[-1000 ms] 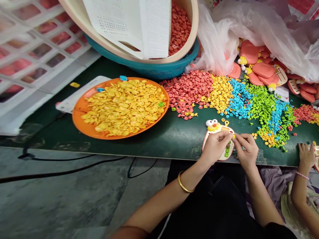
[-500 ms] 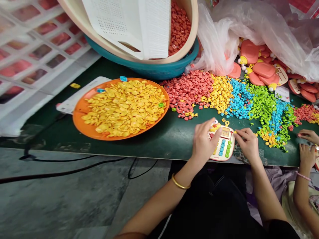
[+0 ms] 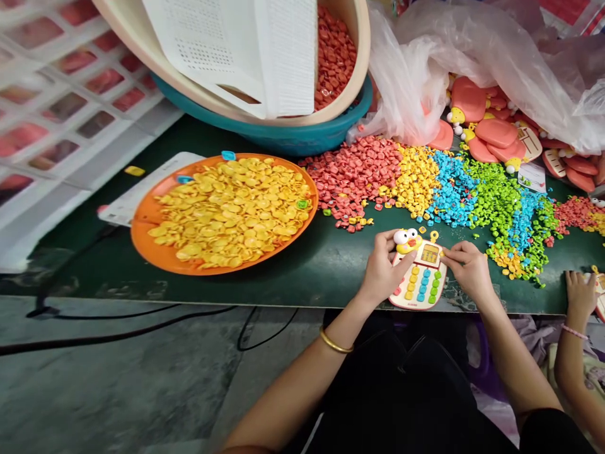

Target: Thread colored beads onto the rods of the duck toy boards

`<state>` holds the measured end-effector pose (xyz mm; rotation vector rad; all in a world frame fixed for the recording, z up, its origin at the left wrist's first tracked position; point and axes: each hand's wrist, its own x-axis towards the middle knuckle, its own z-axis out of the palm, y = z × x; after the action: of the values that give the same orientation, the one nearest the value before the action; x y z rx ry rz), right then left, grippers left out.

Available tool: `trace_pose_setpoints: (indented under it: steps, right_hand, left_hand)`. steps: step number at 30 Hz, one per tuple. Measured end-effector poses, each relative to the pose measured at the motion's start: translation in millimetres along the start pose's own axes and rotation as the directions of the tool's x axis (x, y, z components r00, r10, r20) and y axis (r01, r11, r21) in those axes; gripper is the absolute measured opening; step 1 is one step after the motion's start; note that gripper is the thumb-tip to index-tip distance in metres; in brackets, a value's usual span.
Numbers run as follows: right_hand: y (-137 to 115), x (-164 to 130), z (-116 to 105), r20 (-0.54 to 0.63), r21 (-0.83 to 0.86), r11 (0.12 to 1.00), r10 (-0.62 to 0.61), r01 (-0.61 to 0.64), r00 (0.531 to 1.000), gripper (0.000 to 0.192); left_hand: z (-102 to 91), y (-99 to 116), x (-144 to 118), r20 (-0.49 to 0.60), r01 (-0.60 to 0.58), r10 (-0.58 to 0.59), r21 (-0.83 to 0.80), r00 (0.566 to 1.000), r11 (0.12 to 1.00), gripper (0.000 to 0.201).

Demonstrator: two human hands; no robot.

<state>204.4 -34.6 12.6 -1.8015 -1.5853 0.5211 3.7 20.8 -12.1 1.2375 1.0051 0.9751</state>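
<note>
Now the left hand (image 3: 380, 272) has returned to grip the toy (image 3: 418, 277); right hand (image 3: 467, 268) fingers stay pinched at its screen corner.

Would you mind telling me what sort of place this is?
Probably a toy assembly workshop: sorted heaps of small coloured buttons, a half-finished toy calculator in hand, and a plastic bag of toy shells.

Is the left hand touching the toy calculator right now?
Touching. The head view shows the left hand gripping the left edge of the toy calculator, thumb beside the duck head.
</note>
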Motion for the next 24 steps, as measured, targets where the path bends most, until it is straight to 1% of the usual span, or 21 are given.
trace_pose_setpoints:
  steps: [2, 3, 4, 5, 6, 7, 8, 9, 10, 11, 12, 13, 15, 17, 18, 19, 20, 21, 22, 23, 24]
  right_hand:
    - [0.8, -3.2, 1.4, -0.022, -0.023, 0.999, -0.039, 0.039, 0.999, 0.019]
    - [1.4, -3.8, 1.9, -0.03, 0.003, 0.999, -0.035, 0.035, 0.999, 0.019]
    - [2.1, -3.9, 1.8, -0.036, 0.063, 0.998, -0.011, 0.013, 0.999, 0.018]
    - [2.5, -3.4, 1.0, -0.034, 0.158, 0.987, 0.035, -0.029, 0.999, 0.017]
    - [2.6, -2.6, -0.3, -0.007, 0.281, 0.955, 0.097, -0.091, 0.995, 0.021]
    - [2.1, -1.9, -2.1, 0.056, 0.41, 0.895, 0.165, -0.173, 0.985, 0.03]
    - [0.8, -1.4, -4.0, 0.147, 0.522, 0.81, 0.223, -0.267, 0.964, 0.039]
    - [-1.1, -1.3, -5.6, 0.245, 0.602, 0.714, 0.262, -0.359, 0.933, 0.046]
    - [-3.7, -1.7, -6.4, 0.322, 0.649, 0.628, 0.285, -0.429, 0.903, 0.048]
    - [-6.6, -2.5, -6.4, 0.356, 0.679, 0.567, 0.301, -0.466, 0.885, 0.047]
    - [-9.5, -3.9, -5.2, 0.345, 0.704, 0.536, 0.318, -0.467, 0.883, 0.045]
    - [-12.0, -6.1, -3.1, 0.297, 0.728, 0.526, 0.336, -0.44, 0.894, 0.043]
    - [-14.5, -14.7, 1.6, 0.173, 0.761, 0.535, 0.378, -0.367, 0.91, 0.041]
    - [-12.3, -33.6, 2.2, 0.102, 0.767, 0.538, 0.436, -0.35, 0.894, 0.04]
    - [-9.3, -48.1, -0.9, 0.094, 0.763, 0.529, 0.476, -0.371, 0.874, 0.04]
    - [-5.2, -65.9, -6.9, 0.1, 0.756, 0.514, 0.523, -0.406, 0.847, 0.04]
    - [-0.1, -86.2, -16.0, 0.113, 0.74, 0.499, 0.569, -0.451, 0.814, 0.042]
    - [6.0, -107.1, -27.9, 0.128, 0.712, 0.486, 0.62, -0.507, 0.774, 0.043]
    - [13.2, -126.5, -42.3, 0.119, 0.658, 0.511, 0.655, -0.554, 0.746, 0.044]
    - [21.3, -142.0, -58.6, 0.093, 0.585, 0.544, 0.691, -0.601, 0.717, 0.04]
    - [30.6, -151.5, -76.3, 0.077, 0.488, 0.581, 0.715, -0.652, 0.695, 0.034]
  left_hand:
    - [1.1, -1.1, -2.4, -0.015, 0.024, -0.025, -0.045, 1.0, 0.999, 0.056]
    - [1.0, -1.4, -3.6, -0.022, 0.03, -0.031, -0.061, 0.999, 0.998, 0.056]
    - [0.4, -1.5, -4.7, -0.022, 0.031, -0.032, -0.078, 0.999, 0.996, 0.056]
    - [-0.5, -1.1, -5.9, -0.018, 0.026, -0.028, -0.097, 0.999, 0.995, 0.056]
    - [-1.5, -0.2, -7.1, -0.007, 0.015, -0.016, -0.114, 1.0, 0.993, 0.057]
    - [-2.5, 1.1, -8.5, 0.007, -0.002, 0.003, -0.126, 1.0, 0.992, 0.057]
    - [-3.3, 2.5, -10.1, 0.022, -0.024, 0.027, -0.131, 0.999, 0.991, 0.058]
    - [-3.4, 4.0, -12.1, 0.035, -0.049, 0.054, -0.131, 0.998, 0.99, 0.058]
    - [-2.6, 5.1, -14.6, 0.038, -0.077, 0.083, -0.127, 0.996, 0.989, 0.058]
    - [-0.8, 5.8, -17.8, 0.036, -0.108, 0.114, -0.121, 0.993, 0.987, 0.058]
    - [2.1, 5.9, -21.9, 0.028, -0.143, 0.147, -0.115, 0.989, 0.983, 0.058]
    - [6.1, 5.4, -26.8, 0.014, -0.18, 0.182, -0.11, 0.983, 0.978, 0.057]
    - [16.4, 3.3, -39.3, -0.006, -0.243, 0.244, -0.11, 0.97, 0.964, 0.055]
    - [26.5, 1.6, -53.1, 0.005, -0.261, 0.264, -0.137, 0.964, 0.956, 0.053]
    - [30.1, 1.5, -59.2, 0.041, -0.239, 0.248, -0.155, 0.968, 0.958, 0.052]
    - [32.1, 2.2, -63.8, 0.116, -0.2, 0.221, -0.167, 0.968, 0.965, 0.053]
    - [32.2, 3.5, -66.4, 0.23, -0.154, 0.189, -0.161, 0.955, 0.975, 0.054]
    - [30.4, 5.3, -66.7, 0.334, -0.132, 0.17, -0.132, 0.927, 0.982, 0.054]
    - [26.8, 7.1, -64.5, 0.4, -0.143, 0.166, -0.087, 0.901, 0.986, 0.051]
    - [21.8, 8.5, -60.0, 0.421, -0.178, 0.174, -0.03, 0.89, 0.984, 0.046]
    - [15.8, 9.2, -53.7, 0.398, -0.23, 0.197, 0.035, 0.896, 0.973, 0.039]
